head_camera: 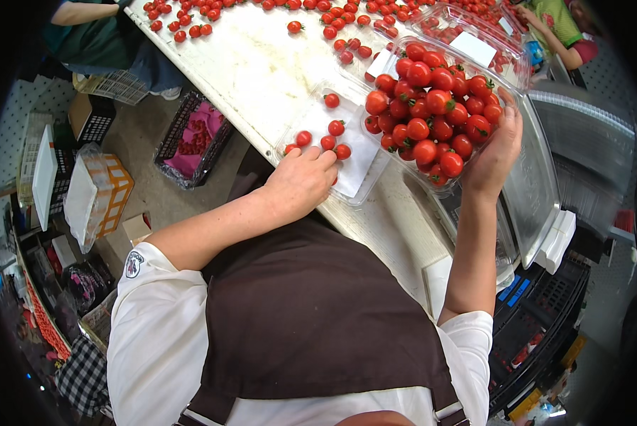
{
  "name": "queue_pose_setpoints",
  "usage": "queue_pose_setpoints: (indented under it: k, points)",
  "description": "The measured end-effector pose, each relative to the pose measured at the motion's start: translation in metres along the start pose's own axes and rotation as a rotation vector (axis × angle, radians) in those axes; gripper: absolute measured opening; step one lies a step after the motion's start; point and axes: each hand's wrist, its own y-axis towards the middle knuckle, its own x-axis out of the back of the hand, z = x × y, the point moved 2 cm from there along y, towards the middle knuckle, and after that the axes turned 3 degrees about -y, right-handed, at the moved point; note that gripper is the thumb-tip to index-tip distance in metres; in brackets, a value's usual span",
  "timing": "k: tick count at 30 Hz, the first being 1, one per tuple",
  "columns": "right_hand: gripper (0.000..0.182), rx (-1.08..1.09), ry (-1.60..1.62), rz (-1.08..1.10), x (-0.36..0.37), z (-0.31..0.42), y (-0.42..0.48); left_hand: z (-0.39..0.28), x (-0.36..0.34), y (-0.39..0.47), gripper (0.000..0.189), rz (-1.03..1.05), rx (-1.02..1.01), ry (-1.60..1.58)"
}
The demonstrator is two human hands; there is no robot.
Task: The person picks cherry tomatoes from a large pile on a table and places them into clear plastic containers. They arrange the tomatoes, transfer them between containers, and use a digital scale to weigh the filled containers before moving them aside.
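Observation:
My right hand [496, 152] grips the right side of a clear plastic container heaped with red cherry tomatoes [430, 109], several with green calyxes. It is tilted over the right edge of a second clear plastic container [369, 189] lying on the table. A white paper liner [356, 173] covers the bottom of that one, and several loose cherry tomatoes [336, 128] lie on it. My left hand [305, 178] is over the lined container's near left side, fingers curled down among the tomatoes. One tomato partly shows beneath its fingers; whether they grip it is hidden.
More tomatoes [330, 32] lie along the far side of the white table [233, 64]. A filled clear clamshell [472, 48] stands behind, near another person's arm [547, 37]. Stacked clear containers [579, 138] are at right. Below left sits a dark crate [164, 152]; another person [105, 48] is beyond.

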Motion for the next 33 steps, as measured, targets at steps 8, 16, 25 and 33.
queue_pose_setpoints:
  k: [8, 16, 25, 33]
  points:
    - [0.049, -0.02, -0.115, 0.024, 0.003, 0.001, 0.003, -0.001, 0.003, 0.0, 0.03, 0.023, -0.011, 0.005]
    - [0.045, -0.106, 0.036, 0.01, 0.007, 0.006, 0.002, 0.024, 0.054, 0.002, 0.025, -0.314, -0.051, -0.472]
    - [0.043, 0.068, -0.052, 0.017, 0.005, 0.018, 0.001, 0.073, 0.035, 0.031, 0.058, -0.482, 0.417, -1.17]
    - [0.042, 0.145, -0.149, -0.03, -0.002, 0.025, -0.006, 0.062, 0.028, 0.037, 0.069, -0.531, 0.401, -1.109]
